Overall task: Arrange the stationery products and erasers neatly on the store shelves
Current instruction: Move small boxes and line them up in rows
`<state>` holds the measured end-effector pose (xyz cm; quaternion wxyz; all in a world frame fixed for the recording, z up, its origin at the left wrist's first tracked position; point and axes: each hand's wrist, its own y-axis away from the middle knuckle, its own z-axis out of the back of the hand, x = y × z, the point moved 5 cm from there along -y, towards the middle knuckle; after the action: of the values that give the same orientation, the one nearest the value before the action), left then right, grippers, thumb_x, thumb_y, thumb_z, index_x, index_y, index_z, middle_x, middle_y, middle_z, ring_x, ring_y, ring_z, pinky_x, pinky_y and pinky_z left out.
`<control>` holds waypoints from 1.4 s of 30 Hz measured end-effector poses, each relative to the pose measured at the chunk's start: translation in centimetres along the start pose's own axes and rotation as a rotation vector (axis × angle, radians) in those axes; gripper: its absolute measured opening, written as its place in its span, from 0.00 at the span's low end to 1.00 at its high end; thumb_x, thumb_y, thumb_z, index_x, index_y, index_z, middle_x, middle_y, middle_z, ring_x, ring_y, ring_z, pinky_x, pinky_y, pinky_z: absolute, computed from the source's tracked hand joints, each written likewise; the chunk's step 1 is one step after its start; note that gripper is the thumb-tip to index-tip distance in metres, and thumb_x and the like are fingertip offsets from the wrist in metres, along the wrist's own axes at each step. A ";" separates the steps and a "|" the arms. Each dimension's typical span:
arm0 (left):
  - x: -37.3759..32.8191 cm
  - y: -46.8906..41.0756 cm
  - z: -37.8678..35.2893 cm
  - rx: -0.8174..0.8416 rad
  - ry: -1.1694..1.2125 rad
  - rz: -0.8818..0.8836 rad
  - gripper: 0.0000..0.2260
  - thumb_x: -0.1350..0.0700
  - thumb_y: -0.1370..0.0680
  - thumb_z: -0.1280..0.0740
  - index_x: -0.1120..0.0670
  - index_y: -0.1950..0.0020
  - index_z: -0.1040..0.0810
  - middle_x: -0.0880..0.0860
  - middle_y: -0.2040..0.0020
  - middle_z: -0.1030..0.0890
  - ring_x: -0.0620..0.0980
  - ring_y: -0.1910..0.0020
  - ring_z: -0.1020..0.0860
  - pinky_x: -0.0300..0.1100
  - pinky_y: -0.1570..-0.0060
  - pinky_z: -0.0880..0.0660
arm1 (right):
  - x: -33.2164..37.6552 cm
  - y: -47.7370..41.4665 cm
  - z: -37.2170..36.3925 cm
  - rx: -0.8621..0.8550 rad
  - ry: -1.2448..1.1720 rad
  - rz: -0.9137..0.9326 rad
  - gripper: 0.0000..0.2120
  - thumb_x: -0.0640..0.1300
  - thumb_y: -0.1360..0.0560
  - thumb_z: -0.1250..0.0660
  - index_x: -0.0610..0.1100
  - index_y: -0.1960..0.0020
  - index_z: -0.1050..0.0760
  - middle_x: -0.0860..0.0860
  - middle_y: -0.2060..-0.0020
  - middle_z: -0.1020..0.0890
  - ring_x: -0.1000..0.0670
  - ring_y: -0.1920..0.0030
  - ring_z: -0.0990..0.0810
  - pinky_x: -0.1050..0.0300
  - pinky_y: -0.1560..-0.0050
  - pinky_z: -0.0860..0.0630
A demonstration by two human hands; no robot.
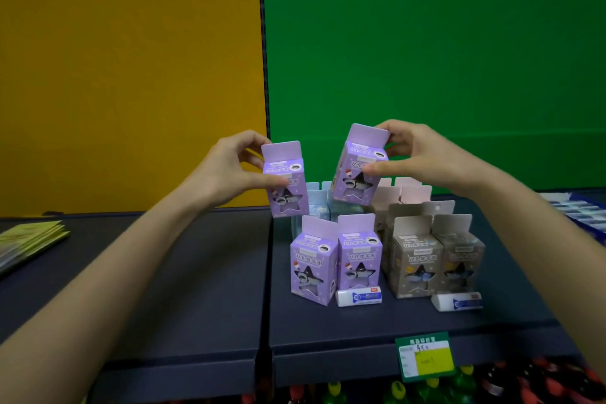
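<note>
— What's on the dark shelf (pixel 328 331) from where you stand?

— Behind it, a yellow panel (pixel 131 59) on the left, a green panel (pixel 426 59) on the right. Both forearms reach in over the front edge. The left hand (pixel 226 170) grips one purple box (pixel 284 179) by thumb and fingers, held upright in the air. The right hand (pixel 416 154) pinches a second purple box (pixel 359 167), tilted, also off the shelf.

— And standing on it?

— Near the front edge, two purple boxes (pixel 334 259) side by side, with two grey boxes (pixel 433 259) just to their right. Pale blue boxes (pixel 316 198) and pink boxes (pixel 406 190) stand behind, toward the back edge.

— Anything smaller?

— A white eraser (pixel 359 297) lies touching the front of the purple pair, another eraser (pixel 457 301) before the grey ones. A green-and-yellow price tag (pixel 426 356) hangs on the shelf's front lip. Yellow booklets (pixel 29 239) lie at the far left edge.
</note>
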<state>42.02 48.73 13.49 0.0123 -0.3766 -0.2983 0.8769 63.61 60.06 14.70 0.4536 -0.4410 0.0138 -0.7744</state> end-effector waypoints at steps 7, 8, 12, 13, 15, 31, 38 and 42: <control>-0.5 -0.7 -3.2 0.110 0.028 -0.014 0.18 0.57 0.37 0.23 0.53 0.51 0.26 0.51 0.53 0.20 0.47 0.57 0.22 0.54 0.50 0.22 | -0.7 0.1 -0.2 0.039 -0.008 -0.005 0.15 0.41 0.33 0.26 0.45 0.47 0.25 0.48 0.49 0.17 0.50 0.48 0.18 0.52 0.43 0.24; -0.5 -0.7 -3.4 0.124 0.023 -0.013 0.17 0.57 0.36 0.23 0.51 0.52 0.26 0.51 0.53 0.20 0.49 0.55 0.22 0.54 0.49 0.22 | -0.8 0.1 -0.3 0.051 -0.008 -0.005 0.15 0.41 0.33 0.26 0.46 0.48 0.25 0.49 0.49 0.17 0.50 0.49 0.18 0.53 0.43 0.24; -0.7 -0.8 -3.5 0.142 0.020 0.000 0.16 0.57 0.35 0.24 0.52 0.52 0.25 0.50 0.55 0.20 0.53 0.52 0.21 0.53 0.48 0.22 | -1.2 -0.2 -0.7 0.096 0.004 -0.014 0.14 0.40 0.33 0.26 0.47 0.49 0.24 0.50 0.50 0.16 0.51 0.51 0.17 0.55 0.43 0.23; -0.8 -0.8 -3.5 0.148 0.025 0.000 0.16 0.56 0.35 0.24 0.52 0.53 0.25 0.50 0.56 0.20 0.54 0.51 0.21 0.53 0.48 0.22 | -1.3 -0.2 -0.7 0.101 0.003 -0.014 0.15 0.40 0.33 0.26 0.46 0.48 0.24 0.50 0.51 0.16 0.52 0.52 0.18 0.56 0.43 0.23; -1.0 -0.8 -3.5 0.167 0.039 0.003 0.15 0.57 0.35 0.24 0.51 0.54 0.25 0.50 0.56 0.20 0.56 0.50 0.21 0.52 0.48 0.22 | -1.3 -0.3 -0.7 0.106 0.003 -0.009 0.16 0.41 0.33 0.26 0.44 0.47 0.24 0.51 0.52 0.16 0.54 0.52 0.18 0.58 0.44 0.24; 2.3 -0.1 -5.3 0.427 0.139 0.186 0.16 0.60 0.29 0.28 0.60 0.45 0.27 0.60 0.50 0.17 0.52 0.51 0.19 0.43 0.48 0.23 | -3.4 -0.6 -2.6 0.329 0.052 -0.172 0.15 0.37 0.31 0.27 0.39 0.45 0.24 0.52 0.59 0.17 0.54 0.60 0.19 0.67 0.59 0.24; 2.6 -0.8 -5.5 0.505 0.178 0.275 0.11 0.66 0.30 0.29 0.58 0.51 0.25 0.54 0.57 0.18 0.46 0.59 0.18 0.35 0.58 0.22 | -3.9 -1.0 -2.9 0.386 0.141 -0.183 0.14 0.35 0.30 0.28 0.37 0.45 0.23 0.39 0.49 0.17 0.47 0.54 0.21 0.51 0.45 0.23; 2.8 -0.5 -5.8 0.536 0.082 0.243 0.12 0.67 0.32 0.28 0.59 0.51 0.23 0.50 0.63 0.16 0.49 0.58 0.18 0.42 0.50 0.22 | -4.1 -1.3 -3.6 0.422 0.214 -0.166 0.13 0.33 0.30 0.29 0.41 0.47 0.22 0.48 0.61 0.18 0.51 0.61 0.24 0.69 0.60 0.27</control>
<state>43.78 52.82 8.86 0.0182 -0.4279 -0.0080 0.9036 61.02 62.40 10.31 0.4664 -0.2518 -0.1365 -0.8369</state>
